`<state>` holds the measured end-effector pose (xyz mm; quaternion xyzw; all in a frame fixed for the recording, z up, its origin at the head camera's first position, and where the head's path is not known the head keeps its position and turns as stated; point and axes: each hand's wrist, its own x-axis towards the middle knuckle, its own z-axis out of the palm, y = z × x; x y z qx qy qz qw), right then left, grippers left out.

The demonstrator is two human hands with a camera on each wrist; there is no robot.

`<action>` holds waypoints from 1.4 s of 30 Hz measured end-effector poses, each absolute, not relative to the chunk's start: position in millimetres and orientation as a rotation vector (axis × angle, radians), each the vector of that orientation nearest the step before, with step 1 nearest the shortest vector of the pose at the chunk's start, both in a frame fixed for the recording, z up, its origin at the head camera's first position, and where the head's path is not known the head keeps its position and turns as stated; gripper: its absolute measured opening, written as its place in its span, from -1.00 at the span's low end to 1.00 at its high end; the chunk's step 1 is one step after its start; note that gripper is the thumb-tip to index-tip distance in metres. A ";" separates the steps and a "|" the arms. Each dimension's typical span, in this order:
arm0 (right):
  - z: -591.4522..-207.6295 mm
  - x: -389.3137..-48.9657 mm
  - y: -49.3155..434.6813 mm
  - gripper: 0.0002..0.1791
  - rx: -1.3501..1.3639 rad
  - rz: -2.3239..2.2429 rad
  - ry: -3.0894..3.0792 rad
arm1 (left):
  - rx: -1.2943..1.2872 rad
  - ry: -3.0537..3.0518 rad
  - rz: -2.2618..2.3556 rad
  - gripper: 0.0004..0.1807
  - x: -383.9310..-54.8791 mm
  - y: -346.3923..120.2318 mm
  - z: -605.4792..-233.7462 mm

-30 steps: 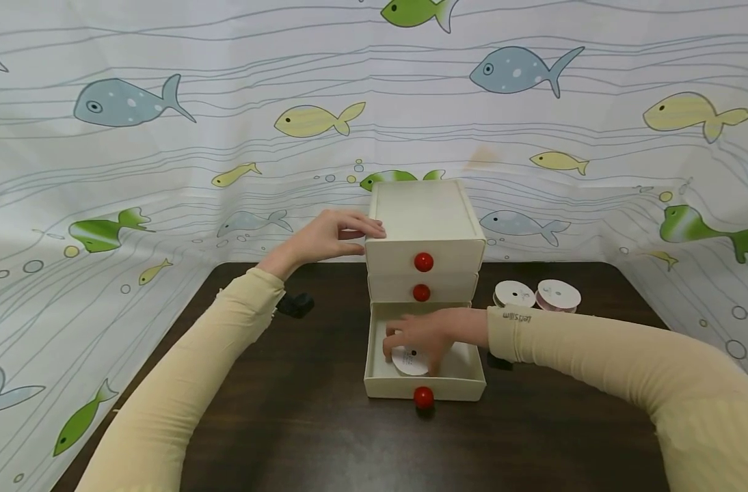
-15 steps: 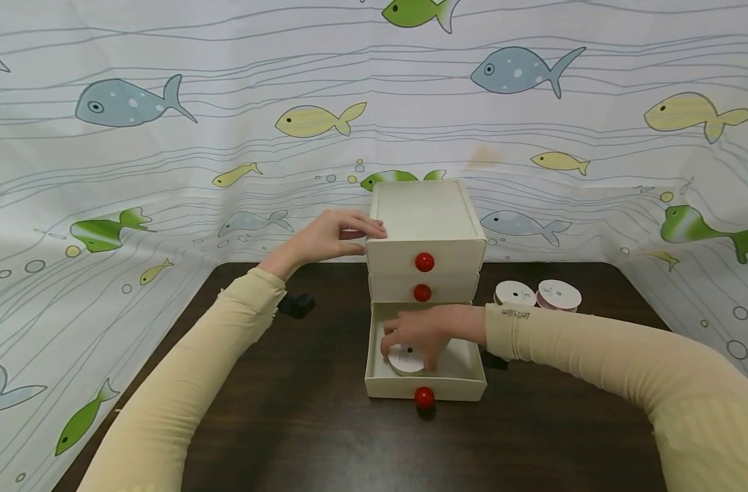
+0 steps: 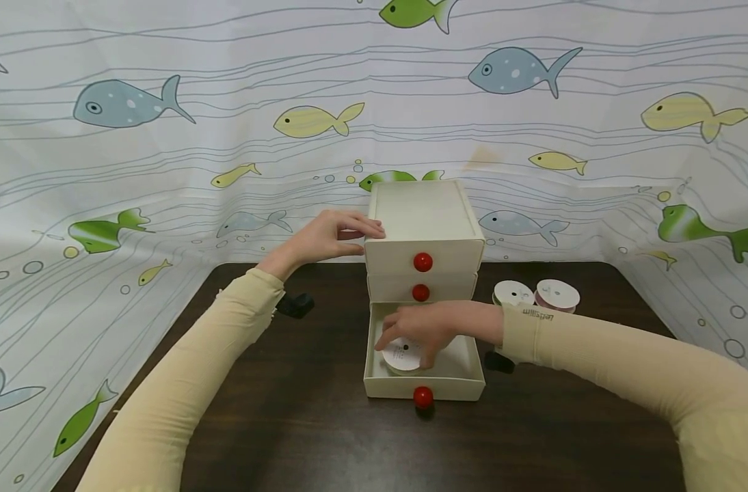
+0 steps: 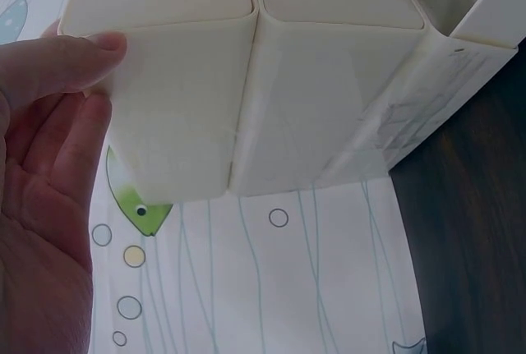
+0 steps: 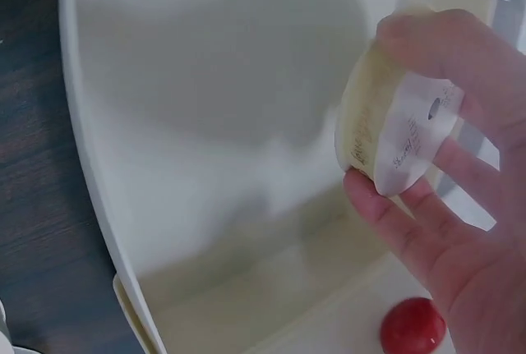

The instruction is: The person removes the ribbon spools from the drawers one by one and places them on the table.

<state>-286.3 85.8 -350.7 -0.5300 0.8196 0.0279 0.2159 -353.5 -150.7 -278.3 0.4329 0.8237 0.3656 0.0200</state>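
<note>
A white three-drawer unit (image 3: 423, 212) with red knobs stands on the dark table. Its bottom drawer (image 3: 457, 388) is pulled out. Inside that drawer, my right hand (image 3: 422, 326) holds a ribbon spool (image 3: 402, 358) between thumb and fingers. In the right wrist view the spool (image 5: 403, 128) has printed white faces with pale cream ribbon around it, and it sits tilted in the grip. My left hand (image 3: 334, 236) rests at the unit's upper left front corner, fingers extended over the top edge. Its thumb (image 4: 103, 46) touches the corner in the left wrist view.
Two more ribbon spools, one greenish (image 3: 513, 292) and one pink (image 3: 556, 295), lie on the table right of the unit. The upper red knob (image 3: 422, 262) and middle knob (image 3: 420, 292) mark pushed-in drawers. A fish-patterned curtain (image 3: 226, 82) stands behind.
My right hand has shifted the ribbon spool a little to the left within the drawer, and its fingers have spread more along the spool's edge. The left hand stays where it was.
</note>
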 end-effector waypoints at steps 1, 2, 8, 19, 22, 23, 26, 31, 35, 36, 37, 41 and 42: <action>-348.7 -285.3 86.9 -0.19 -1.479 0.064 2.273 | 1.341 2.556 1.136 -0.62 -353.1 -150.7 -278.2; -346.5 -284.2 88.3 -0.19 -1.491 0.053 2.275 | 1.339 2.557 1.136 -0.62 -352.8 -150.7 -278.0; -335.8 -278.9 101.0 -0.20 -1.543 0.004 2.311 | 1.329 2.562 1.139 -0.63 -352.0 -150.4 -277.6; -313.0 -268.8 138.0 -0.19 -1.462 -0.191 2.456 | 1.362 2.572 1.125 -0.64 -351.4 -148.8 -274.9; -310.2 -265.5 151.5 -0.23 -1.466 -0.244 2.491 | 1.366 2.573 1.125 -0.64 -351.6 -147.3 -274.4; -310.2 -264.6 156.3 -0.24 -1.480 -0.257 2.502 | 1.368 2.573 1.123 -0.64 -351.8 -147.3 -274.6; -312.0 -262.6 171.2 -0.25 -1.512 -0.297 2.538 | 1.366 2.570 1.128 -0.64 -352.3 -147.8 -275.1; -315.0 -259.7 196.5 -0.22 -1.440 -0.374 2.624 | 1.358 2.562 1.139 -0.63 -351.9 -149.7 -276.1; -317.2 -256.7 215.5 -0.21 -1.317 -0.389 2.709 | 1.361 2.553 1.147 -0.64 -352.2 -149.4 -276.2; -318.0 -255.9 220.1 -0.21 -1.289 -0.385 2.726 | 1.361 2.551 1.150 -0.64 -352.2 -149.3 -276.2; -318.7 -254.9 224.6 -0.21 -1.262 -0.386 2.737 | 1.356 2.548 1.153 -0.64 -351.8 -149.2 -276.1; -322.6 -251.2 241.8 -0.20 -1.182 -0.380 2.775 | 1.340 2.548 1.153 -0.64 -351.1 -149.2 -276.4; -323.8 -250.3 245.6 -0.20 -1.180 -0.375 2.785 | 1.335 2.552 1.151 -0.64 -351.0 -149.3 -276.7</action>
